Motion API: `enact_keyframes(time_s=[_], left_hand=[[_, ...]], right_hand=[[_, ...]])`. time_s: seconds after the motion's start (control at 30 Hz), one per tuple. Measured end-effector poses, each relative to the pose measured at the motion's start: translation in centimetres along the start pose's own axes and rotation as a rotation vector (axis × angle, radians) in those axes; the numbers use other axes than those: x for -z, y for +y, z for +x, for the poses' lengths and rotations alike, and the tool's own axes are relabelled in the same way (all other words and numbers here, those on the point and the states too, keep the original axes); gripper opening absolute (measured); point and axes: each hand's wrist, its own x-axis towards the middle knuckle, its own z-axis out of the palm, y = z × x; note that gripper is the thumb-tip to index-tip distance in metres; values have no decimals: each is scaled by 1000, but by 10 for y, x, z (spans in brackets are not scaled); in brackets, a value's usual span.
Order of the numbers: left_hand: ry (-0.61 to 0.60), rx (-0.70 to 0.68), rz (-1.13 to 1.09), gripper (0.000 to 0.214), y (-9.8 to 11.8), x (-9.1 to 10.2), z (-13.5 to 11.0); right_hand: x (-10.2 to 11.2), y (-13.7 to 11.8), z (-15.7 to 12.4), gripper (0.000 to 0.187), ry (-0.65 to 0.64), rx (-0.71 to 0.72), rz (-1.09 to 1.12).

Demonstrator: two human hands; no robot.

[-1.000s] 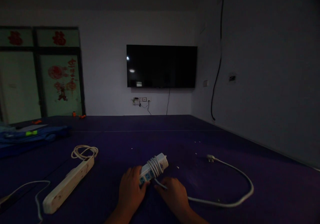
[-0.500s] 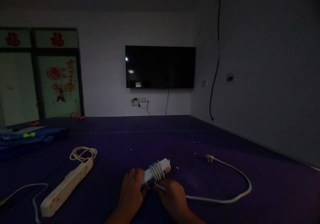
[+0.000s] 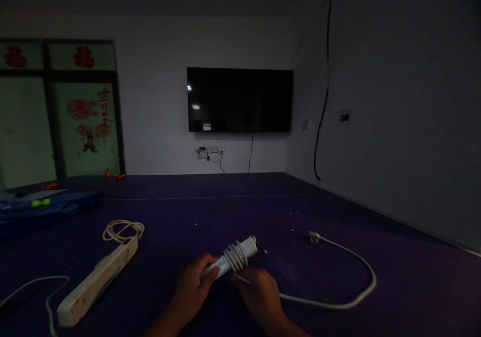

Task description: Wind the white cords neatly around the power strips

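A white power strip [image 3: 248, 247] is gripped at its near end by my left hand [image 3: 194, 283], thumb on top and fingers behind. Several turns of its white cord [image 3: 236, 257] wrap around the strip's middle. My right hand [image 3: 260, 294] is closed on the cord just below those turns, close against the strip. From the right hand the loose cord runs right and curves back to a plug [image 3: 314, 236] lying on the purple surface. The fingertips of my right hand are partly hidden.
A second, longer power strip [image 3: 98, 284] lies at left, its cord coiled [image 3: 124, 231] at the far end. Another thin white cable [image 3: 48, 297] runs beside it. Blue cloth [image 3: 67, 204] lies farther left on the purple surface [image 3: 225, 212]. A television [image 3: 240, 100] hangs on the back wall.
My left hand has turned, its thumb now lying over the strip's top. The strip has rolled slightly in the grip. My right hand stays on the cord in nearly the same place.
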Motion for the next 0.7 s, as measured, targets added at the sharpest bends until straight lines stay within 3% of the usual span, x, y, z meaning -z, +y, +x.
enact_keyframes(time_s=[0.2, 0.5, 0.7], left_hand=[[-4, 29, -175, 37, -8, 2, 5], [-116, 91, -143, 47, -6, 3, 2], [-76, 91, -143, 47, -4, -4, 0]], right_hand=[[-1, 1, 1, 18, 0, 13, -33], [0, 1, 1, 18, 19, 6, -28], [2, 0, 4, 19, -2, -35, -40]])
